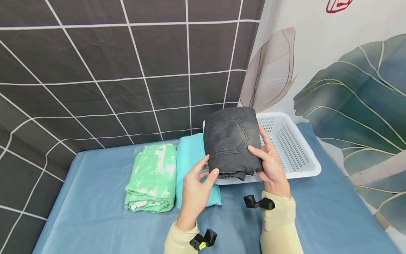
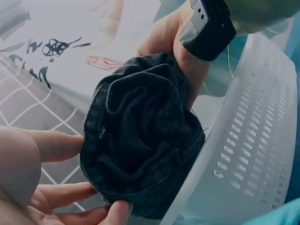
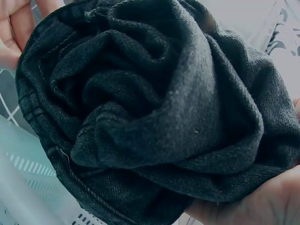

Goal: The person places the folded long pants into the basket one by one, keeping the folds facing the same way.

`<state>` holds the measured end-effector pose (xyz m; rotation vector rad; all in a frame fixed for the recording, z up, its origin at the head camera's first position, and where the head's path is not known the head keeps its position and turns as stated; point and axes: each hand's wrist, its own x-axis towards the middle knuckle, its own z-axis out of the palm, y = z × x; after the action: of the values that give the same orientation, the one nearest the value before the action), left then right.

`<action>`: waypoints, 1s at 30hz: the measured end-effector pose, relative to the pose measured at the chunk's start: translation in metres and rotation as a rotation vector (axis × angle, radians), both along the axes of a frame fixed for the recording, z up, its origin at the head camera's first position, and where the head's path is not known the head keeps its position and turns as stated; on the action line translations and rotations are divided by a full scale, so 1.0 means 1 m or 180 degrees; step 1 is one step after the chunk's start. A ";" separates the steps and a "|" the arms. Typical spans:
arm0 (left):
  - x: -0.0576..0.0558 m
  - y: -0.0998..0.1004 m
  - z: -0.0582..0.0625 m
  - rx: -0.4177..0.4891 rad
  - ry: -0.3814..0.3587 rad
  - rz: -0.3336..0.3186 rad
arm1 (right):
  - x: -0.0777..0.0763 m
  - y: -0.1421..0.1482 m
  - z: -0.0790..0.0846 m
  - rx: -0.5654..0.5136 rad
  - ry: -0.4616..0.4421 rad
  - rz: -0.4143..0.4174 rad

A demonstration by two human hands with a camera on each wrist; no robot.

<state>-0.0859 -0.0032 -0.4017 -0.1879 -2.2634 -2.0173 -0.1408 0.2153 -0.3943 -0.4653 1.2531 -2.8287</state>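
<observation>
A folded bundle of dark grey jeans (image 1: 233, 137), its stitched back pocket facing up, is held in the air over the left part of a white perforated basket (image 1: 290, 143). My left hand (image 1: 194, 192) pinches the bundle's lower left edge between thumb and fingers. On the opposite side my right hand (image 1: 274, 168) grips the edge, thumb on top and fingers around the side. Both wrist views look into the rolled layers of the jeans (image 2: 140, 136); the basket's wall (image 2: 255, 126) slants close beside them in the left wrist view.
Left of the basket, a folded turquoise cloth (image 1: 188, 151) lies partly under the jeans and left hand. Beside it sits a folded green and white tie-dye cloth (image 1: 152, 176). A blue sheet (image 1: 95, 211) covers the table. A dark grid curtain (image 1: 158, 53) and a leaf-print curtain (image 1: 349, 98) stand behind.
</observation>
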 end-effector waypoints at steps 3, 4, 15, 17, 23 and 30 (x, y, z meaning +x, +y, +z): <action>0.000 0.000 -0.001 -0.0038 0.0032 -0.0036 | 0.000 0.001 -0.002 0.0008 -0.0028 -0.0010; 0.000 -0.001 -0.002 -0.0051 0.0051 -0.0045 | 0.000 0.001 -0.002 0.0015 -0.0038 -0.0012; -0.003 0.000 -0.006 -0.0078 0.0303 -0.0193 | -0.005 0.002 -0.004 0.0159 -0.0042 -0.0154; -0.002 0.001 -0.007 -0.0189 0.0299 -0.0236 | -0.005 0.003 -0.004 0.0229 -0.0078 -0.0204; 0.001 0.003 -0.006 -0.0591 0.0323 -0.0299 | -0.006 0.005 -0.008 0.0232 -0.0138 -0.0235; 0.002 0.004 -0.008 -0.0894 0.0435 -0.0202 | -0.007 0.005 -0.011 0.0317 -0.0191 -0.0229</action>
<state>-0.0841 0.0012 -0.4093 -0.4111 -2.4696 -1.6471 -0.1478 0.2200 -0.4050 -0.3362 1.4188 -2.7978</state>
